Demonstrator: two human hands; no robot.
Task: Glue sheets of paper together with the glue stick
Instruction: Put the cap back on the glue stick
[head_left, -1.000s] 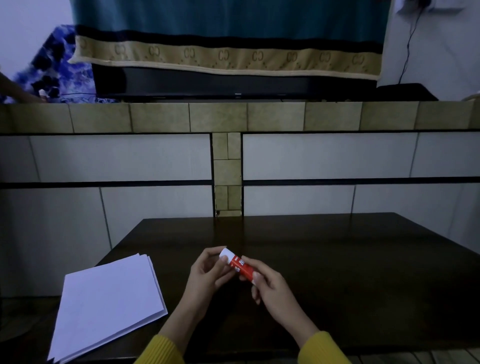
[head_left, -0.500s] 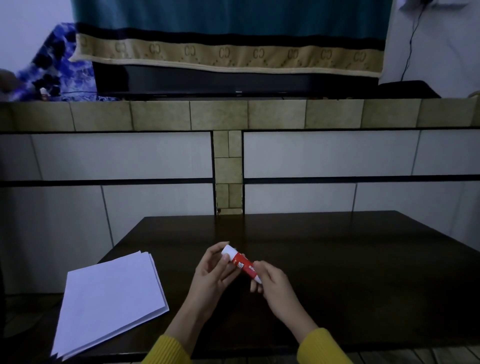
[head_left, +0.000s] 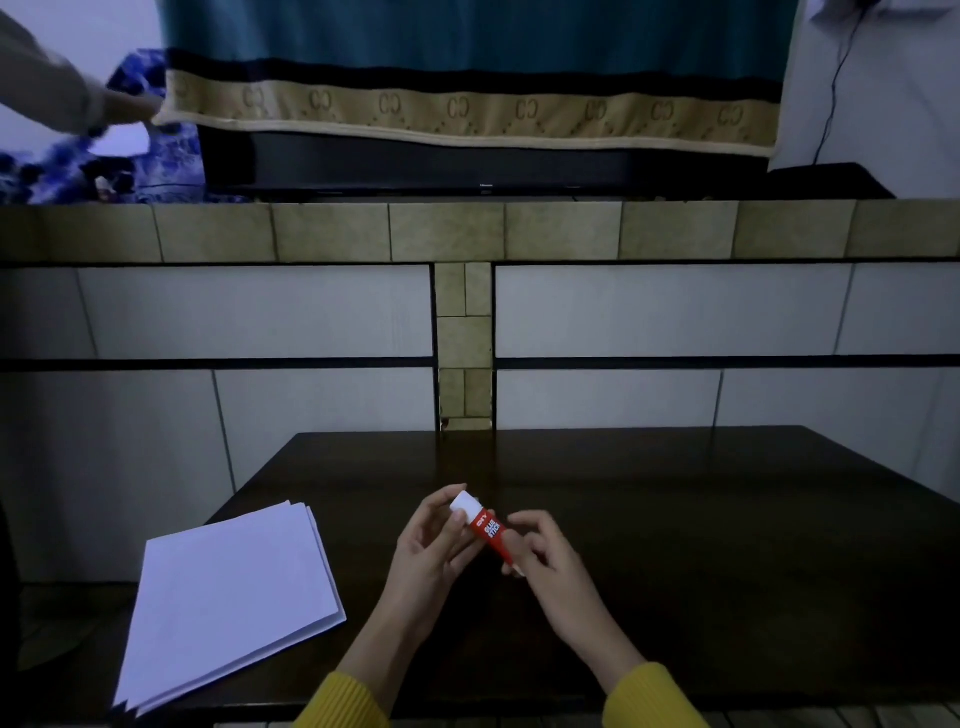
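A red glue stick (head_left: 488, 531) with a white cap is held above the dark wooden table (head_left: 701, 545), tilted with the cap up and to the left. My left hand (head_left: 431, 551) pinches the white cap end between thumb and fingers. My right hand (head_left: 545, 561) grips the red lower end with curled fingers. A stack of white paper sheets (head_left: 228, 597) lies flat on the table's front left corner, apart from both hands.
Behind the table stands a tiled wall with a tan ledge (head_left: 467, 228). A teal and gold cloth (head_left: 467, 104) hangs above it. Another person's arm (head_left: 67, 93) reaches in at the upper left. The table's right half is bare.
Both hands have kept hold of the glue stick, which has shifted slightly with little tilt change. Another person's arm has come into view at the upper left.
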